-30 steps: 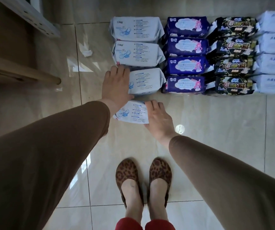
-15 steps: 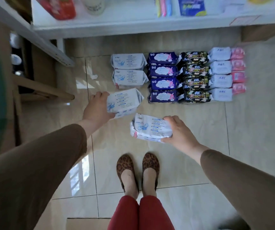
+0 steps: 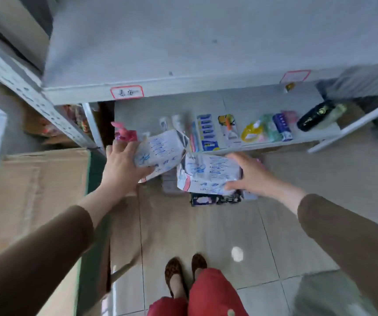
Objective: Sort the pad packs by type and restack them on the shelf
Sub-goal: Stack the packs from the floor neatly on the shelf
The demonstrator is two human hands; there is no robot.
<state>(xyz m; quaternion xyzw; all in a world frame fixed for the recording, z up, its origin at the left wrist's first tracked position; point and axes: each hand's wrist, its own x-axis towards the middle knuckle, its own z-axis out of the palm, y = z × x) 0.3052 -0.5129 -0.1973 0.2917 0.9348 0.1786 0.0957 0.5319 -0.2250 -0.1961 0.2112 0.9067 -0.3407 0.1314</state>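
My left hand (image 3: 121, 169) grips a white pad pack with blue print (image 3: 160, 153), held up and tilted in front of the lower shelf. My right hand (image 3: 251, 174) grips a second white pad pack (image 3: 208, 174) of the same kind, just right of the first. Below them on the floor, dark blue packs (image 3: 215, 199) show partly; the other rows are hidden behind the raised packs and my hands. A wide white upper shelf (image 3: 183, 42) lies bare above, with a red-bordered label (image 3: 127, 92) on its front edge.
The lower shelf (image 3: 263, 103) carries small goods: toothbrushes, a blue box (image 3: 207, 131), a pink bottle (image 3: 125, 133), a black case (image 3: 315, 115). A large cardboard box (image 3: 35, 190) stands at my left. My feet in leopard shoes (image 3: 184, 272) stand on glossy floor tiles.
Both hands lifted one white pack each off the floor rows and raised them toward the shelves. My view rose from the floor to the shelving.
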